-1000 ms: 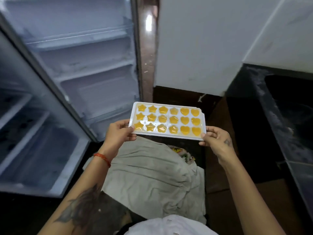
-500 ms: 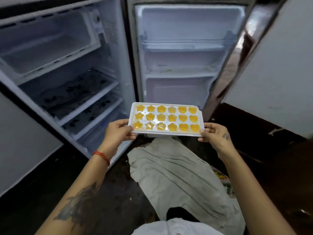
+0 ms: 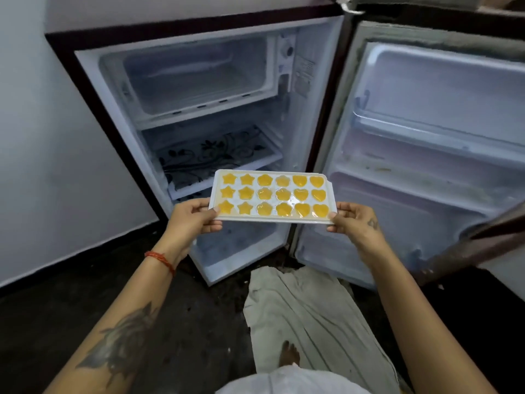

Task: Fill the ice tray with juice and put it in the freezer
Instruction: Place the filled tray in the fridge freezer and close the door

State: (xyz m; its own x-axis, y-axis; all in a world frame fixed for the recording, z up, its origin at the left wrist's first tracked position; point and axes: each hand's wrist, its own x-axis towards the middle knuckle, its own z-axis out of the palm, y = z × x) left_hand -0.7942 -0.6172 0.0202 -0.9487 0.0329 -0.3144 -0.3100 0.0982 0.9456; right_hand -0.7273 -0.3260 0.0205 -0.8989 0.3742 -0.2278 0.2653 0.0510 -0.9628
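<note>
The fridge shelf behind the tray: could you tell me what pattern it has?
A black floral scroll pattern on the pale shelf, clearest in the head view.

The ice tray [image 3: 271, 199] is held level in front of the open refrigerator [image 3: 199, 132]. Its star, flower and heart cells contain orange juice [image 3: 284, 209]. The left hand [image 3: 190, 220] grips the tray's left end; the right hand [image 3: 355, 223] grips the right end. The freezer compartment [image 3: 196, 75] sits at the top of the cabinet, above a patterned shelf [image 3: 216, 155]. The door [image 3: 426, 155] stands open at the right. A grey cloth [image 3: 312, 317] lies on the dark floor [image 3: 56, 322].
</note>
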